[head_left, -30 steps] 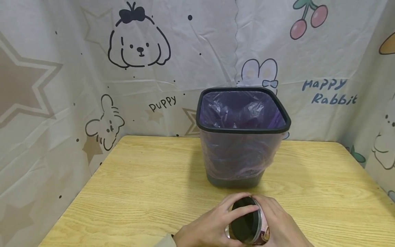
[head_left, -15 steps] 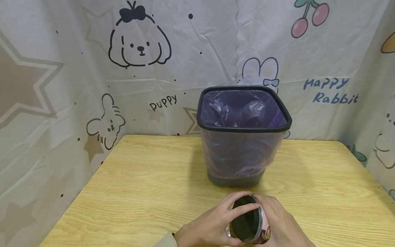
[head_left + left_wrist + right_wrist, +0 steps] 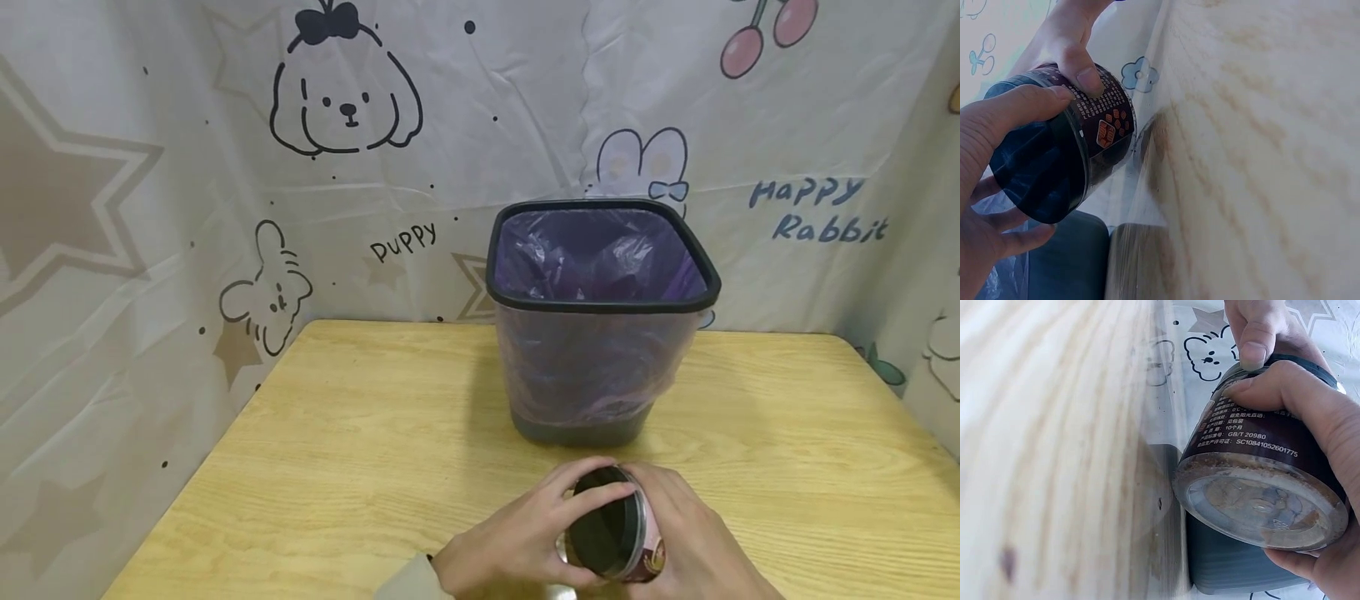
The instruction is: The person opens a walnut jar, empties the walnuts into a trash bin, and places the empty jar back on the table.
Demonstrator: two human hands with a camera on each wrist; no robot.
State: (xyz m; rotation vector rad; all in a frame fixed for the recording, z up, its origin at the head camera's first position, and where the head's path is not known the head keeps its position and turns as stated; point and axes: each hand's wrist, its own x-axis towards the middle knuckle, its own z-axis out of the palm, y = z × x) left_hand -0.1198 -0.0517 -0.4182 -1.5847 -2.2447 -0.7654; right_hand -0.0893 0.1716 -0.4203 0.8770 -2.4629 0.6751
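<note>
- Head view: a jar is held just above the near edge of the table, tilted on its side, with its dark lidded end turned up and away toward the bin.
- The jar is gripped from both sides: the left hand is curled round the lidded end, thumb and forefinger pinching its rim, and the right hand is wrapped round the labelled body.
- In the right wrist view, the fingers are seen pressed over the label, and brown residue is visible through the clear base.
- Whether the lid is loose or still tight cannot be told from these pictures.
- A slip is judged possible if the lid gives way suddenly: the jar is carried in the air, not rested, so it could drop onto the table or roll off the near edge.
- Residue could be spilled onto the wood if the jar is opened while tilted this way, well short of the bin, whose purple liner stands open.
- The liner skirt hangs loose outside the bin wall and could be snagged by a hand passing close.
- Against the frame a second ago, the grip and the jar's tilt are unchanged; the scene is only shifted slightly in the picture, which is put down to head movement.
</note>
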